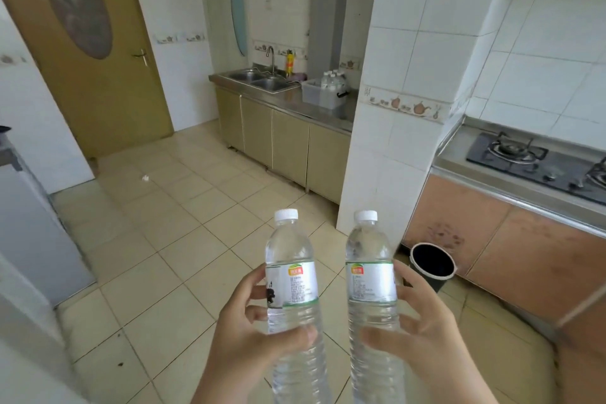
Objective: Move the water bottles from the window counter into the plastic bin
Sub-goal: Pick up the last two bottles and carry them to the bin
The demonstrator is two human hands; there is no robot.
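Head view shows my left hand (252,334) gripping one upright water bottle (292,275) and my right hand (423,328) another bottle (370,275), while the plastic bin (323,93) sits well ahead, slightly right, on the far tabletop (331,116) beside the sink (259,79).

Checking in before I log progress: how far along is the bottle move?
Done: several bottles already stand in the plastic bin on the far counter. In hand: the left hand and right hand each carry one bottle. Left: binning these; window counter unseen.

Both held bottles' (296,298) bases cut off below.
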